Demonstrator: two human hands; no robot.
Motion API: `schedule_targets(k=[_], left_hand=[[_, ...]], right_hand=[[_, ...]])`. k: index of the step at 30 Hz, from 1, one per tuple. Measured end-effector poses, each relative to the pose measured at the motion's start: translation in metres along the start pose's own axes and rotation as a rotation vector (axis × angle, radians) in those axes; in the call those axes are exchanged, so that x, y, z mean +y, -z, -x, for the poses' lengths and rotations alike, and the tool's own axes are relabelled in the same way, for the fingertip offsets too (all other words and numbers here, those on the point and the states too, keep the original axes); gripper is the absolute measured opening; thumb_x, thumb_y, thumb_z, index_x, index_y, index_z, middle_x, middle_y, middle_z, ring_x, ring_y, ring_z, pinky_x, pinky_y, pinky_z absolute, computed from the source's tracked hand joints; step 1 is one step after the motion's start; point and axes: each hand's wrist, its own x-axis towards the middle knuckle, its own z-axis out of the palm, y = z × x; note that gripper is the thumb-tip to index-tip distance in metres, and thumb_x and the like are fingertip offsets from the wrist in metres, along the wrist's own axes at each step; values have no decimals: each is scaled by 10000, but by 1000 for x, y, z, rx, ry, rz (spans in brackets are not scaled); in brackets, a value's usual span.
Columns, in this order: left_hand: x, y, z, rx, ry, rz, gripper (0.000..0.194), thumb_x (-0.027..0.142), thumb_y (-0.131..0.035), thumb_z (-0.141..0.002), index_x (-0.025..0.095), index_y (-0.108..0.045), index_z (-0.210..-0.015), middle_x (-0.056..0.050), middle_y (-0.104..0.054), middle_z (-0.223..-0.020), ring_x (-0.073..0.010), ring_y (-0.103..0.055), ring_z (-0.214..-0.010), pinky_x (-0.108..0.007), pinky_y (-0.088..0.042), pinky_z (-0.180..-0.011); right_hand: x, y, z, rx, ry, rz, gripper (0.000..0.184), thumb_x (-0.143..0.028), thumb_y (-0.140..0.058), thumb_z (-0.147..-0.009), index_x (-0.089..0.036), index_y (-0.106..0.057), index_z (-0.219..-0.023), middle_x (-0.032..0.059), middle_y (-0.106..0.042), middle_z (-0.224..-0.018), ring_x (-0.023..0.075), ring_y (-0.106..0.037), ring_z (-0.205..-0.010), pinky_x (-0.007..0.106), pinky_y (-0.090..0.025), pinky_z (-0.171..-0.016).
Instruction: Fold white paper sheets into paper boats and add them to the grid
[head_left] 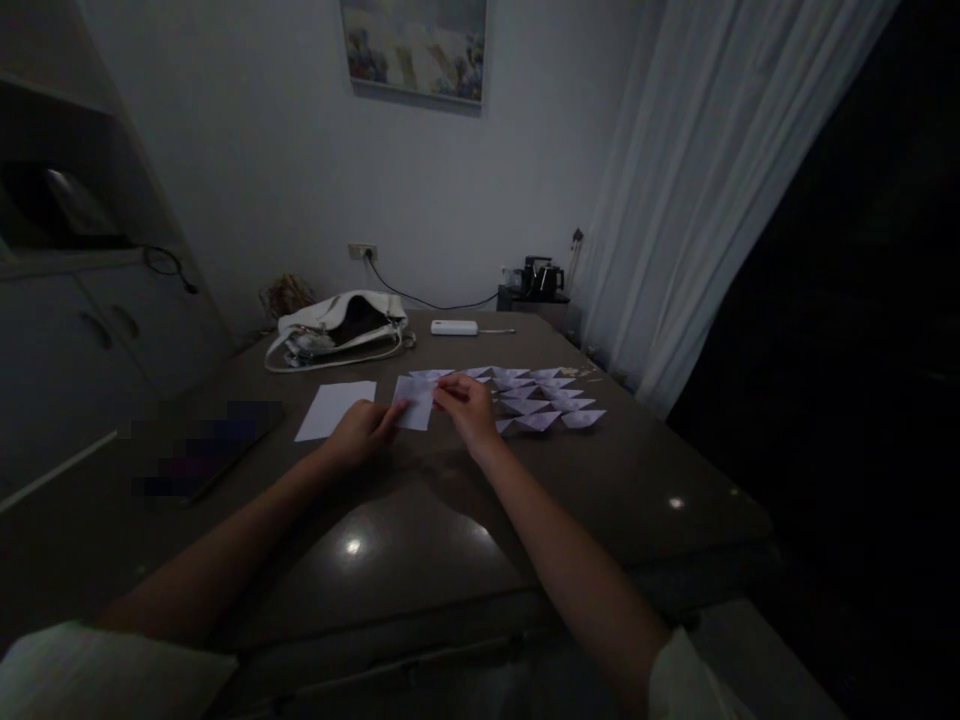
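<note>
One open bag (pixel 313 316), dark inside, held paper (pixel 416 412)

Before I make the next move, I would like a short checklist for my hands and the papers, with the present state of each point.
1. Left hand grips the held sheet: ok, thumb on top.
2. Right hand has its fingers on the sheet's right edge: ok.
3. Loose paper fully visible: not ok, the left hand hides its lower right corner.
4. Folded pieces all visible: not ok, the right hand hides some.
5. White bag away from the held sheet: ok, it lies farther back.
6. Crease lines on the held sheet: cannot tell, too dim.
</note>
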Motion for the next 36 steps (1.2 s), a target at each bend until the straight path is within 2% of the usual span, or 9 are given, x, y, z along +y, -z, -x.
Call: schedule_targets(k=[12,20,25,28,29,30,32,34,36], left_hand=[[-1,-1,-2,-54,-45,-49,543,527,-294,-872,184,-495,-503,-23,-516,-430,-138,-458,-419,-250,-310,-469],[-12,-6,-7,-119,-38,-67,582,603,-259,-860,202,-489,-506,-20,-517,-445,-156,-479,-459,-254,-319,-479],[-24,-7,-10,-77,31,-105,551,578,-207,-860,223,-445,-512,-49,-538,-473,-189,-510,-488,-275,-333,-501],[-28,-8,-12,-120,56,-107,558,570,-213,-862,217,-483,-524,-63,-577,-504,-206,-551,-508,-276,-348,-504],[-29,-9,-13,-141,60,-106,558,570,-225,-859,214,-499,-529,-66,-587,-512,-211,-562,-513,-276,-352,-504],[-29,-9,-14,-160,65,-106,557,572,-239,-855,211,-511,-529,-67,-593,-514,-216,-570,-516,-277,-355,-503],[-29,-10,-16,-184,75,-105,551,573,-260,-849,208,-528,-534,-68,-601,-518,-225,-582,-527,-279,-360,-507],[-29,-10,-16,-195,84,-101,541,567,-269,-848,205,-546,-556,-69,-614,-537,-230,-592,-543,-281,-368,-517],[-28,-9,-16,-200,91,-97,528,558,-273,-848,204,-555,-576,-71,-623,-555,-231,-598,-555,-281,-374,-524]], right_hand=[[6,6,-5,21,15,28,163,-265,-688,-632,-176,-600,-737,-2,-661,-695,156,-647,-671,298,-551,-667],[5,8,-5,15,18,112,194,-307,-703,-653,-176,-590,-741,8,-670,-697,155,-651,-659,290,-550,-655],[-12,13,-6,-1,54,216,181,-321,-667,-718,-183,-603,-816,9,-671,-759,126,-632,-640,246,-516,-630],[-34,24,3,-116,34,306,150,-297,-682,-714,-167,-611,-696,-10,-624,-613,117,-580,-533,217,-460,-524],[-41,29,9,-193,14,353,157,-287,-672,-729,-161,-612,-658,-14,-605,-571,115,-559,-501,214,-439,-501],[-47,34,17,-325,-6,495,179,-286,-617,-784,-162,-611,-655,-20,-591,-561,109,-548,-497,211,-429,-507],[-56,44,36,-465,2,856,238,-266,-557,-841,-161,-609,-633,-13,-580,-542,119,-550,-512,220,-407,-525],[-59,53,56,-464,72,1266,168,-236,-621,-802,-157,-631,-654,21,-624,-628,151,-580,-615,247,-403,-593],[-58,57,70,-430,93,1437,47,-185,-633,-785,-155,-649,-752,57,-660,-784,176,-600,-762,259,-406,-668]])
